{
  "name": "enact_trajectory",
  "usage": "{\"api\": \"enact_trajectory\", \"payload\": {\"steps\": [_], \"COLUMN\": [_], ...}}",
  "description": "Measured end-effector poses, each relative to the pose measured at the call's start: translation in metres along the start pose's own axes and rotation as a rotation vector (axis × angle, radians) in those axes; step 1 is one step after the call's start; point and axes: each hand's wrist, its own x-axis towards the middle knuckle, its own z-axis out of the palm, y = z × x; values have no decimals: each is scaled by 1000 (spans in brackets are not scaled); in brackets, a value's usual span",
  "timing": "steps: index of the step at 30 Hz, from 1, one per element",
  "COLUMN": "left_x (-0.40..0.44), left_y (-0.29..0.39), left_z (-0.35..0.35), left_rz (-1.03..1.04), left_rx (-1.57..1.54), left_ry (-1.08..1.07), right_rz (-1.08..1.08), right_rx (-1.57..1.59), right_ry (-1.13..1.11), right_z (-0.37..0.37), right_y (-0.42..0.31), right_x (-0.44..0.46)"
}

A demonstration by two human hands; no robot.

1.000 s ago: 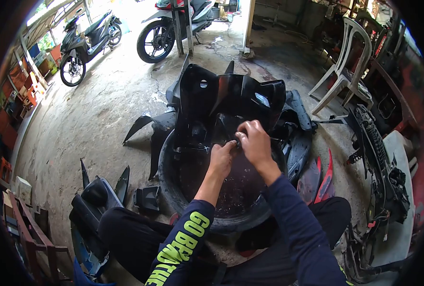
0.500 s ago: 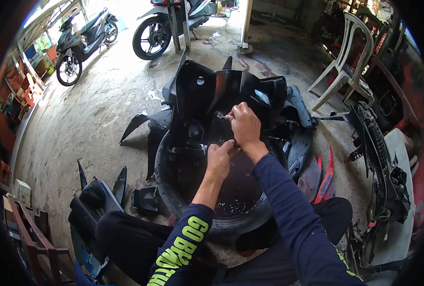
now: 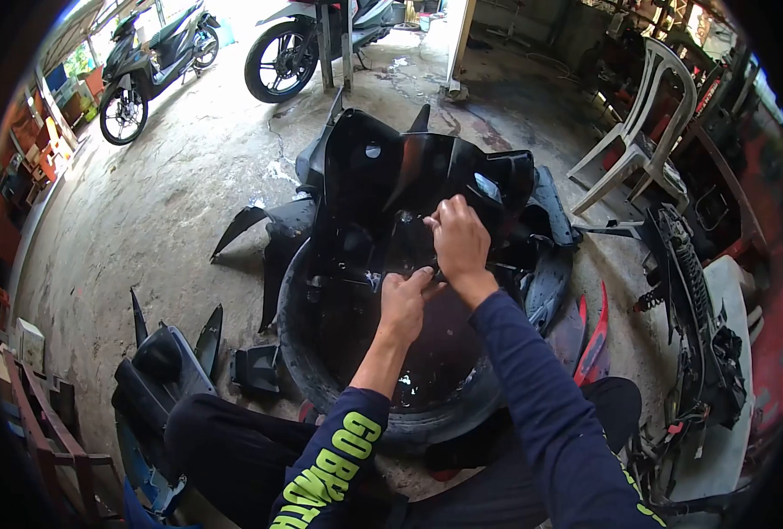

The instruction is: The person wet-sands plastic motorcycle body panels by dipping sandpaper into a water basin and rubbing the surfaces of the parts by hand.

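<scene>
Between my legs stands a round black tub (image 3: 400,428) with dark water (image 3: 435,353) in it. A large glossy black plastic panel (image 3: 356,163) leans up from the tub's far side. My left hand (image 3: 404,304) is closed over the water, its thumb and fingers pinched on something too small and dark to make out. Just above and to the right, my right hand (image 3: 460,238) is closed too, its fingertips in front of the black panel; what they grip is hidden. The two hands are close but apart.
Dark fairing pieces (image 3: 166,370) lie at left, a small black part (image 3: 257,368) beside the tub. Red pieces (image 3: 592,339) and a black frame (image 3: 704,326) are at right. Behind stand a plastic chair (image 3: 642,132) and two motorbikes (image 3: 144,75), (image 3: 299,48).
Since a second ago my right hand has moved up and away from my left hand, which stays closed over the tub. The view has shifted slightly.
</scene>
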Motion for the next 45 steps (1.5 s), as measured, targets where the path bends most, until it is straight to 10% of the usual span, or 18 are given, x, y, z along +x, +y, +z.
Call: {"api": "enact_trajectory", "payload": {"steps": [45], "left_x": [9], "left_y": [-23], "left_z": [-22], "left_rz": [-25], "left_rx": [100], "left_ry": [13], "right_rz": [10], "right_rx": [-82], "right_ry": [-74], "right_z": [1], "right_y": [-6], "right_x": [-15]}}
